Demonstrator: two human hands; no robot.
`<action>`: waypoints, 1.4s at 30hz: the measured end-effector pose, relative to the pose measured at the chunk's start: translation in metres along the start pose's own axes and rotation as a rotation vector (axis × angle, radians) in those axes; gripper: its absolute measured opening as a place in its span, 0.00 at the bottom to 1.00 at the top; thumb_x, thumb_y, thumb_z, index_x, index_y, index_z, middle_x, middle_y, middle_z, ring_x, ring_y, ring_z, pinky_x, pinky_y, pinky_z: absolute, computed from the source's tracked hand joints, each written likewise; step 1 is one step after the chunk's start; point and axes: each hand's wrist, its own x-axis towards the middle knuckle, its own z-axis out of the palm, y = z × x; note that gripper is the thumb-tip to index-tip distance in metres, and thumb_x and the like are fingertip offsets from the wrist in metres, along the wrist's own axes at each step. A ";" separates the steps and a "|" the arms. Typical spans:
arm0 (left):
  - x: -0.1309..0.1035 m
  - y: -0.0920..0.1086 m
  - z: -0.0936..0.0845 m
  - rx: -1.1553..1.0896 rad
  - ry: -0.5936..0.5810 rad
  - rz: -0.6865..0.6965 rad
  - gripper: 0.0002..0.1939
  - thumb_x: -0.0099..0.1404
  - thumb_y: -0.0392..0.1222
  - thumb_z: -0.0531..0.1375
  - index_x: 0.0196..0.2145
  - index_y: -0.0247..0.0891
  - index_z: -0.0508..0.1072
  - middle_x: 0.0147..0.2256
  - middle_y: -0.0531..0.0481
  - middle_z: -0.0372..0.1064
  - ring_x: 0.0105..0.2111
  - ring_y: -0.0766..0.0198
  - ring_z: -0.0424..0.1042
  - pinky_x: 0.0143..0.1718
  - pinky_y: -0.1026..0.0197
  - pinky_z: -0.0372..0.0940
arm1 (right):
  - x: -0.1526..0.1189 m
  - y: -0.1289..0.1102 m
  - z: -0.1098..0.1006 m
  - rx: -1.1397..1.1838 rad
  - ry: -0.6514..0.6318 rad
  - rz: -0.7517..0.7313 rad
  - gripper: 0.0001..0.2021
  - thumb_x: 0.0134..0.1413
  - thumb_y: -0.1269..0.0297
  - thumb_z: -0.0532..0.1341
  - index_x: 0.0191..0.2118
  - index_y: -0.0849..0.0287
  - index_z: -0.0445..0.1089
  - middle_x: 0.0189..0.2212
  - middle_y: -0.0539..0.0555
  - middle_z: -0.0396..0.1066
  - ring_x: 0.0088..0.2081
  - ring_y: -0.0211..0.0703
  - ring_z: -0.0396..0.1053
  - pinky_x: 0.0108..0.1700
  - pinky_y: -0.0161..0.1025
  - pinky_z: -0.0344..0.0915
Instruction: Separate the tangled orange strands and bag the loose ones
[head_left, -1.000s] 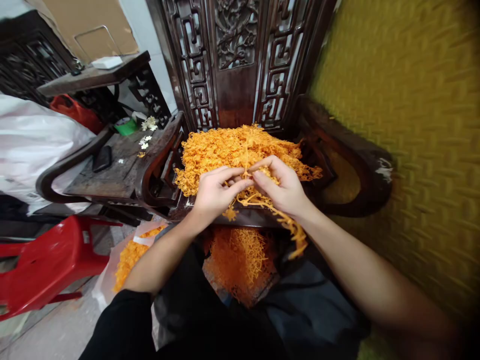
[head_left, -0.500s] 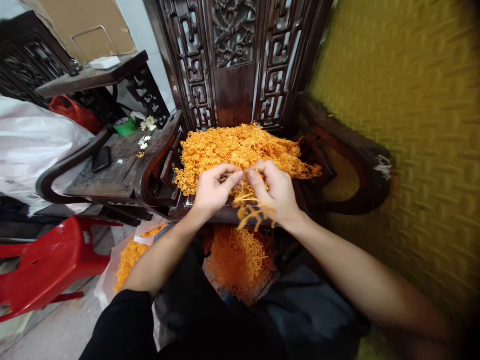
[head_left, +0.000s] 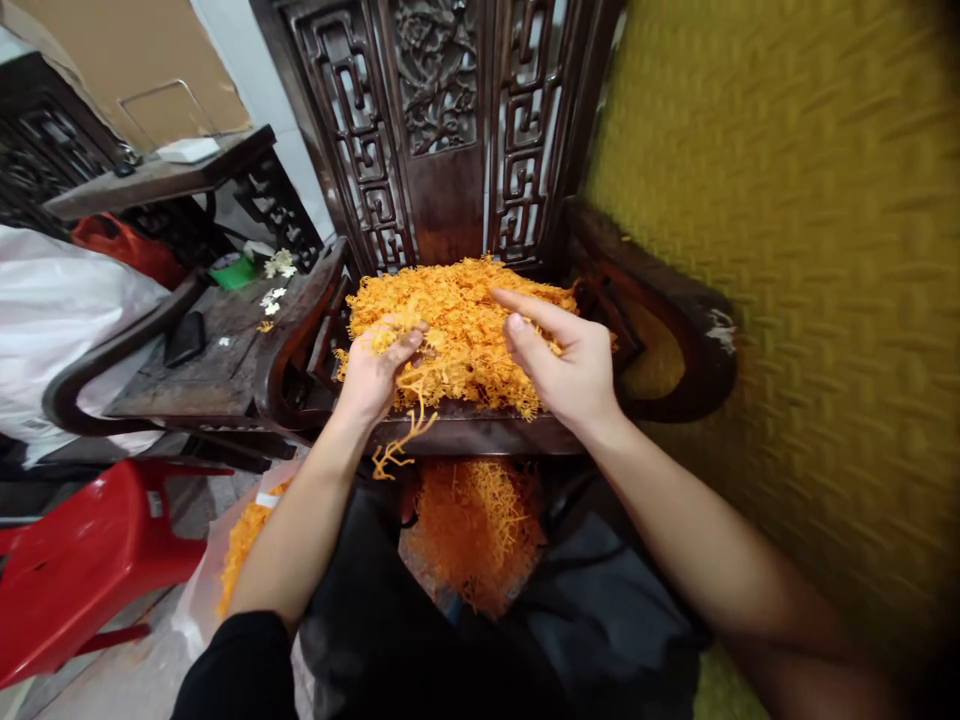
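Note:
A large heap of orange branching pieces (head_left: 465, 320) covers the seat of a dark carved wooden chair (head_left: 450, 210). My left hand (head_left: 379, 365), at the heap's left front, is closed round an orange branching piece (head_left: 405, 440) that hangs down past the seat's front edge. Over the heap's right part is my right hand (head_left: 566, 360), index finger and thumb apart, with a bit of orange showing behind its fingers. Between my legs, below the seat, lies a second orange pile (head_left: 480, 530).
To the left are a wooden side table (head_left: 217, 350) with a phone (head_left: 184, 340) and green tape (head_left: 234, 272), a red plastic stool (head_left: 82, 550), and a bag of orange pieces (head_left: 244, 545). A yellow woven surface (head_left: 787, 250) rises on the right.
My hands have moved apart from where they met over the heap's front. The hanging piece is now at my left hand, and my right hand's fingers have spread. The view has shifted slightly.

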 end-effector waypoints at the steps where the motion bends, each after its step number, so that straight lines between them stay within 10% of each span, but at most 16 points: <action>1: -0.004 0.000 0.001 0.027 -0.020 -0.026 0.17 0.52 0.46 0.75 0.36 0.37 0.77 0.34 0.52 0.74 0.29 0.71 0.71 0.29 0.67 0.66 | 0.001 -0.001 0.000 -0.020 -0.006 -0.006 0.17 0.68 0.54 0.60 0.54 0.55 0.78 0.37 0.54 0.78 0.40 0.47 0.76 0.45 0.48 0.74; 7: -0.012 -0.006 0.011 0.130 -0.133 -0.101 0.19 0.54 0.51 0.74 0.30 0.36 0.71 0.26 0.53 0.73 0.25 0.71 0.70 0.29 0.67 0.64 | -0.006 -0.004 0.017 -0.153 -0.204 -0.050 0.12 0.64 0.54 0.65 0.40 0.58 0.77 0.36 0.54 0.77 0.38 0.45 0.73 0.43 0.44 0.69; 13: 0.013 -0.014 -0.005 0.037 0.244 -0.108 0.14 0.55 0.41 0.71 0.25 0.35 0.69 0.20 0.55 0.68 0.18 0.75 0.63 0.21 0.70 0.57 | -0.017 -0.024 0.013 -0.195 -0.055 -0.296 0.07 0.65 0.65 0.62 0.33 0.57 0.69 0.31 0.54 0.73 0.33 0.42 0.71 0.36 0.42 0.66; 20: -0.005 -0.003 0.003 -0.048 -0.080 -0.274 0.14 0.54 0.40 0.72 0.36 0.31 0.76 0.35 0.44 0.80 0.21 0.73 0.70 0.23 0.69 0.63 | -0.001 -0.005 0.006 0.048 -0.139 0.173 0.10 0.65 0.63 0.60 0.47 0.59 0.76 0.34 0.52 0.80 0.22 0.37 0.69 0.32 0.42 0.69; 31: -0.017 -0.004 0.021 0.060 -0.165 -0.260 0.17 0.59 0.50 0.71 0.34 0.32 0.78 0.29 0.45 0.79 0.19 0.71 0.70 0.22 0.68 0.63 | 0.005 0.016 0.019 -0.036 -0.054 0.264 0.24 0.51 0.41 0.71 0.43 0.59 0.79 0.42 0.58 0.81 0.46 0.52 0.78 0.55 0.54 0.70; 37: -0.024 -0.006 0.034 0.036 -0.190 -0.300 0.14 0.55 0.48 0.69 0.28 0.33 0.74 0.17 0.52 0.69 0.16 0.70 0.67 0.18 0.68 0.56 | -0.001 0.012 0.034 -0.099 -0.046 0.026 0.36 0.52 0.44 0.71 0.63 0.57 0.71 0.61 0.63 0.71 0.62 0.58 0.69 0.66 0.57 0.63; 42: -0.024 -0.009 0.028 0.015 -0.226 -0.341 0.12 0.59 0.46 0.66 0.29 0.33 0.74 0.20 0.49 0.72 0.17 0.70 0.70 0.19 0.69 0.58 | -0.005 0.009 0.038 -0.069 -0.061 -0.111 0.20 0.63 0.56 0.66 0.59 0.53 0.75 0.48 0.56 0.78 0.49 0.48 0.76 0.55 0.51 0.72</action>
